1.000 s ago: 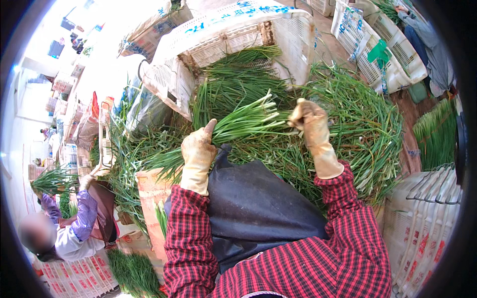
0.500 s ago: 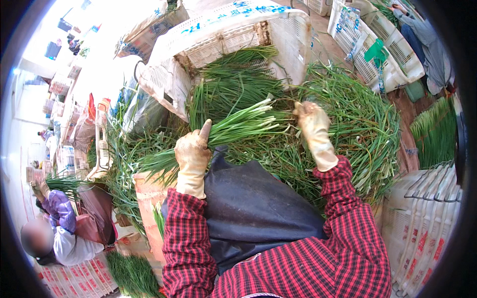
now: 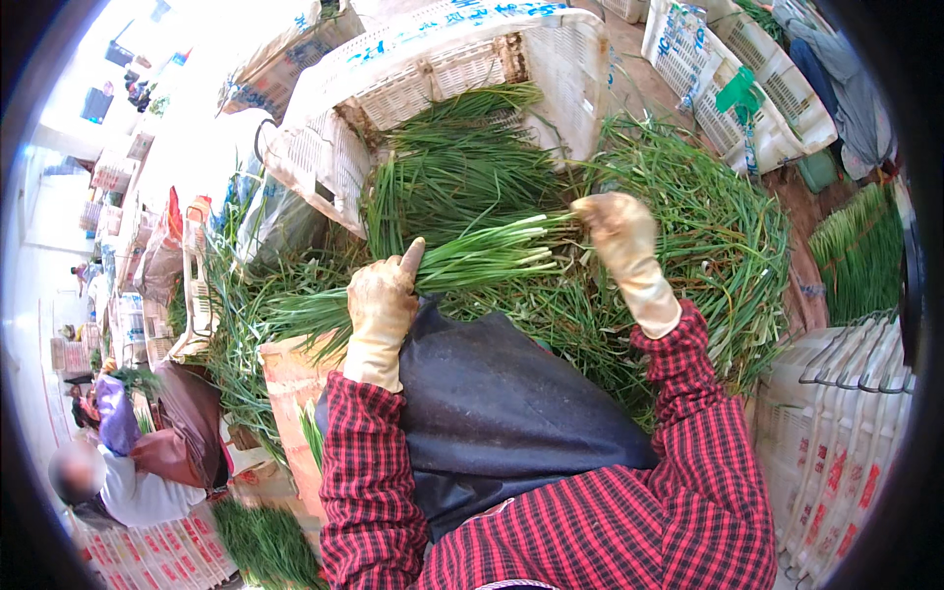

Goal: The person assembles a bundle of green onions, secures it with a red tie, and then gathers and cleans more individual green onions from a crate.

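Observation:
My left hand (image 3: 382,307), in a dirty cream rubber glove, is closed around a bunch of green chives (image 3: 482,258). Their pale cut ends point right, and the leafy tips trail out left past my wrist. My right hand (image 3: 619,234), gloved the same way, is closed just beyond the pale ends. Whatever its fingers pinch is too small to make out. Under both hands lies a heap of loose chives and trimmings (image 3: 708,226). A dark apron (image 3: 511,393) covers my lap.
Ahead, a tipped white plastic crate (image 3: 575,79) holds more chives (image 3: 462,157). Stacked white crates (image 3: 836,433) stand at right, near an upright chive bundle (image 3: 855,256). An orange-pink board (image 3: 295,383) is beside my left forearm. Another person (image 3: 147,472) sits at left.
My right hand has shifted slightly, its wrist bending so the fingers point more to the left, nearer the chive ends. My left hand keeps its hold. The person at left has moved an arm.

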A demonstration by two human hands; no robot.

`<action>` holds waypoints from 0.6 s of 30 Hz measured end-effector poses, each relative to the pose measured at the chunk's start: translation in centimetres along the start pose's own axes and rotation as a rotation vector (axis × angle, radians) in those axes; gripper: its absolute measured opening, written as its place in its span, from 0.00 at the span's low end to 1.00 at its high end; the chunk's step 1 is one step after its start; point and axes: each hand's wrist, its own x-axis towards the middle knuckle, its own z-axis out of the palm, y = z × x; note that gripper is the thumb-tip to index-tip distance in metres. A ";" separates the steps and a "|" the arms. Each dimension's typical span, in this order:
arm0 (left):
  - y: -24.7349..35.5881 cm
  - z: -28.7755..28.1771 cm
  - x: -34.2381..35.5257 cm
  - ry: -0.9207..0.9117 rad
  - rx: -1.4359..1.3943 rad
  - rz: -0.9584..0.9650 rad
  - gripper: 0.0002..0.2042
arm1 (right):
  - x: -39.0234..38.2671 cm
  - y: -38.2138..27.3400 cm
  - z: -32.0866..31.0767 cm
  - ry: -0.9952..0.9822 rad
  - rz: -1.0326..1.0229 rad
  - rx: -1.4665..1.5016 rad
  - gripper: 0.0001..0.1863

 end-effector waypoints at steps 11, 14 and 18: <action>-0.8 -0.5 0.1 0.308 -0.194 -0.130 0.36 | -14.1 5.1 1.0 -1.242 0.410 -0.493 0.15; -0.7 -1.1 -0.1 0.288 -0.309 -0.038 0.34 | -7.3 2.0 1.2 -0.683 0.500 -0.029 0.25; 0.4 -0.9 0.5 0.185 -0.430 0.056 0.31 | 2.1 0.2 2.0 -0.703 0.679 1.328 0.39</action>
